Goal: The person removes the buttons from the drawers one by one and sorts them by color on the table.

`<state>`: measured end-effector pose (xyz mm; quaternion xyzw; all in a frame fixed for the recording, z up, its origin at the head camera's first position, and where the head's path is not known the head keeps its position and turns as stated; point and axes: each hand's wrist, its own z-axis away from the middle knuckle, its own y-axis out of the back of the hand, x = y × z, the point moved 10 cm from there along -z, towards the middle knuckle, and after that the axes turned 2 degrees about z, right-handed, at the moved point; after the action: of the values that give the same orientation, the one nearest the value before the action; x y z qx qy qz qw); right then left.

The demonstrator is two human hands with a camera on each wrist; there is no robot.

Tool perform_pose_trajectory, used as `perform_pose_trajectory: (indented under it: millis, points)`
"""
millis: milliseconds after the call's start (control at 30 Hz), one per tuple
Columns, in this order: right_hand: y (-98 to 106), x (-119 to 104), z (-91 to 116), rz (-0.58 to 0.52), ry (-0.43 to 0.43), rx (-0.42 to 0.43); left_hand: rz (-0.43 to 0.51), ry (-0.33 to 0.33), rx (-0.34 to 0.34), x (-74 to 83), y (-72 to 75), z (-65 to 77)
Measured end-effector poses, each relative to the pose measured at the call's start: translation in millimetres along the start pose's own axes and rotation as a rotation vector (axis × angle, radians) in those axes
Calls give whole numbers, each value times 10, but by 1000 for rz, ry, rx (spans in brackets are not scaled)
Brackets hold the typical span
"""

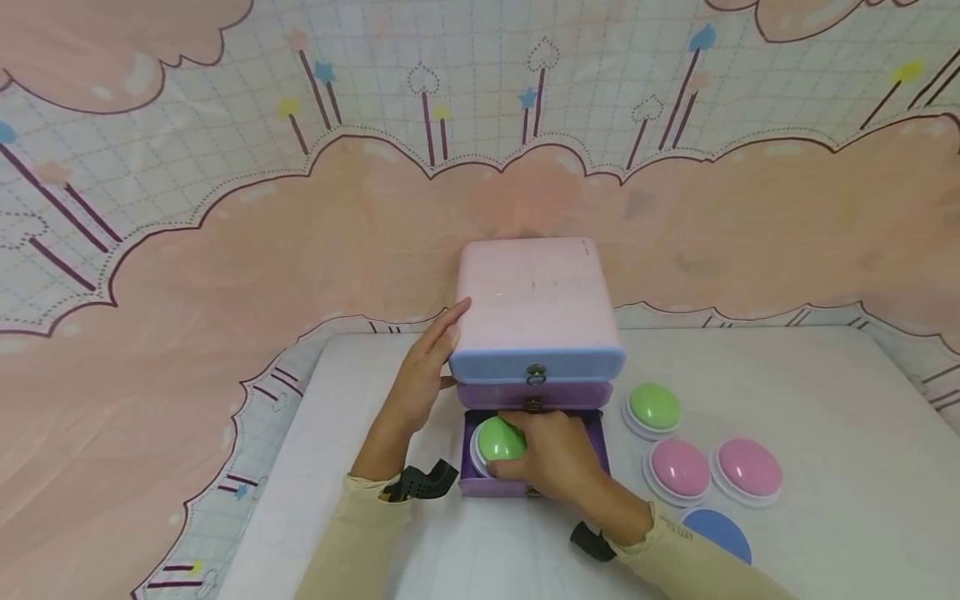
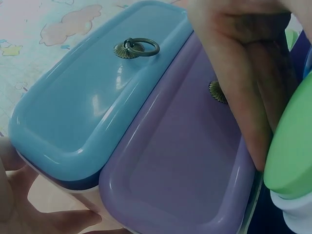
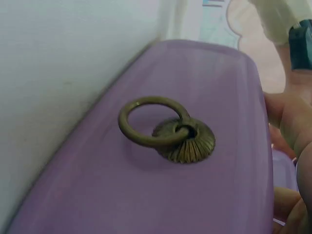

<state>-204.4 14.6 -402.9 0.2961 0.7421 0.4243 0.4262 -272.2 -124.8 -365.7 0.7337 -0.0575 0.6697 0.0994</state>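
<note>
A small drawer chest with a pink top point(image 1: 534, 292) has a blue drawer point(image 1: 536, 367) above two purple ones. The bottom purple drawer point(image 1: 495, 487) is pulled out, with a ring pull point(image 3: 153, 122) on its front. Inside it, at the left, is a round green button point(image 1: 501, 437) on a white base. My right hand point(image 1: 558, 454) reaches into the drawer and grips this button between thumb and fingers; its far side is covered by the hand. Against the chest's left side rests my left hand point(image 1: 420, 375), fingers extended along the wall.
To the right of the chest lie another green button point(image 1: 655, 406), two pink buttons point(image 1: 680, 467) and a blue disc point(image 1: 717, 533), partly behind the right sleeve. A white table point(image 1: 847, 400) carries everything. A patterned cloth point(image 1: 360, 225) hangs behind.
</note>
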Motion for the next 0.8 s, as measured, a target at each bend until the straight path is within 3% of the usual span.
perform_pose_trajectory:
  millis: [233,800]
  points:
    - [155,-107,64,77,56,139,2,5,13,-10,26,6]
    - [382,-139,224,166,61,231,-3,2,6,8,-5,4]
